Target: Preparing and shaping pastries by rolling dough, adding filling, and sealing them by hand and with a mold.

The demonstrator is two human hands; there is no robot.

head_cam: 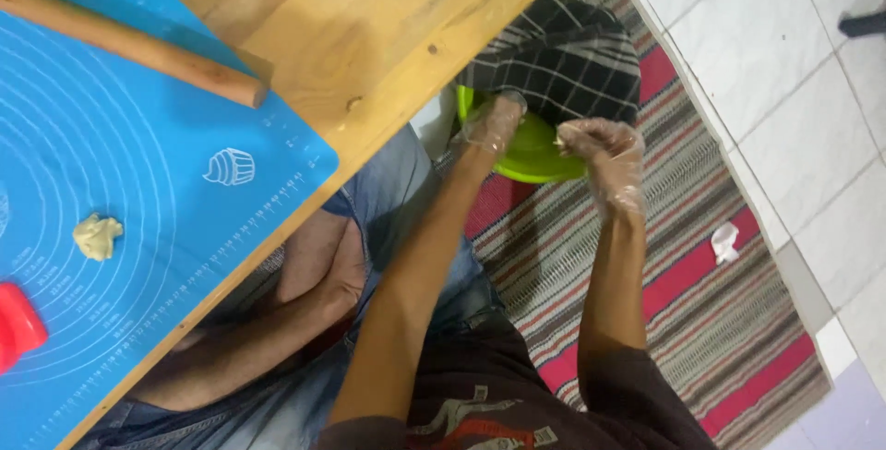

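**Gloved hands at the green bowl**

Both hands wear thin clear gloves and work at a green bowl (531, 150) beside the corner of the wooden counter (369, 25), over a striped rug (729, 321). The left hand (494, 122) curls over the bowl's near rim. The right hand (604, 150), fingers pinched shut, holds a small pale bit (probably dough). A dark checked cloth (563, 58) covers the bowl's far side. On the counter, a blue mat (138, 164) carries a dough lump (96, 236) and a rolling pin (138, 48)
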